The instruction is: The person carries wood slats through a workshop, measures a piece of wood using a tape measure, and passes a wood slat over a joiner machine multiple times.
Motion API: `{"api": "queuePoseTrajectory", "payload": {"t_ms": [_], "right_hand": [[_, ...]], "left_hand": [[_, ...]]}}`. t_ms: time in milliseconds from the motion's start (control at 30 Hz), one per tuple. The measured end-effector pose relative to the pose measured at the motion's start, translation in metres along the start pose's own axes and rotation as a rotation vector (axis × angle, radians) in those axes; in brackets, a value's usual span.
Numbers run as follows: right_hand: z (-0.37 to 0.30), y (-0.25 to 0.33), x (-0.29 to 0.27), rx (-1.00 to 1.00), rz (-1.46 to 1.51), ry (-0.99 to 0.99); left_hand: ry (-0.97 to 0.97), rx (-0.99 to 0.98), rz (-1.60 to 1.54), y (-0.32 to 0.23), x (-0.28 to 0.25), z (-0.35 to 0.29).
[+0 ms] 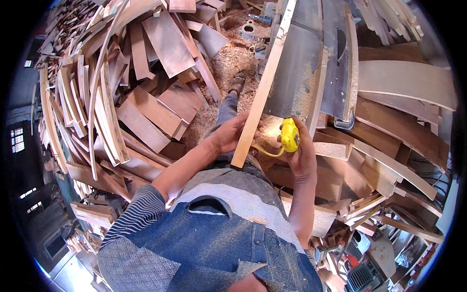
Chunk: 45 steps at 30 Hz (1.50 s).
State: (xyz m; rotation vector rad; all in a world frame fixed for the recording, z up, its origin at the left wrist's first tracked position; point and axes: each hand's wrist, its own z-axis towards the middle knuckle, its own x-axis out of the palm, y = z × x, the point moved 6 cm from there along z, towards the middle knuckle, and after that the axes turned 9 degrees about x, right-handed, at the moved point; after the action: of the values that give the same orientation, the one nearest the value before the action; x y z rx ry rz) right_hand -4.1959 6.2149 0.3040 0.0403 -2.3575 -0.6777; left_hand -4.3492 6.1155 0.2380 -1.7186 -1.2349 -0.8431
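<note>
My left hand (pixel 229 135) is closed around the near part of a long, narrow wooden strip (pixel 265 92), its fingers partly hidden behind the wood. The strip slants away from my waist toward the far right, over the edge of a grey metal machine table (pixel 287 92). In my right hand (pixel 304 153) is a yellow tape measure (pixel 290 135), gripped just right of the strip's near end. A yellow strap or length of blade (pixel 267 152) curves from the tape measure toward the strip; which of the two it is I cannot tell.
Piles of cut boards (pixel 168 41) rise on the left, and curved planks (pixel 404 82) are stacked on the right. Sawdust (pixel 226 63) covers the floor around my foot (pixel 237 83). Metal machine parts (pixel 250 30) stand beside the table. A dark motor-like machine (pixel 362 277) sits at lower right.
</note>
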Motion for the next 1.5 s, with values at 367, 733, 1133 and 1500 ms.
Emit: {"api": "queuePoseTrajectory", "payload": {"t_ms": [367,733,1133,1500], "right_hand": [[0.001,-0.01,0.051,0.162,-0.353,-0.017],[0.008,0.029,0.089,-0.751,-1.426,0.081],[-0.029,0.056,0.042,-0.817,-1.992,-0.236],[-0.049,0.069,-0.008,-0.787,-1.96,-0.38]], "left_hand": [[-0.123,0.141,0.222,0.003,0.008,0.003],[-0.176,0.06,0.199,0.004,0.019,-0.003],[-0.171,0.126,0.157,0.005,-0.002,0.002],[-0.095,0.038,0.049,0.009,-0.006,0.01]]}}
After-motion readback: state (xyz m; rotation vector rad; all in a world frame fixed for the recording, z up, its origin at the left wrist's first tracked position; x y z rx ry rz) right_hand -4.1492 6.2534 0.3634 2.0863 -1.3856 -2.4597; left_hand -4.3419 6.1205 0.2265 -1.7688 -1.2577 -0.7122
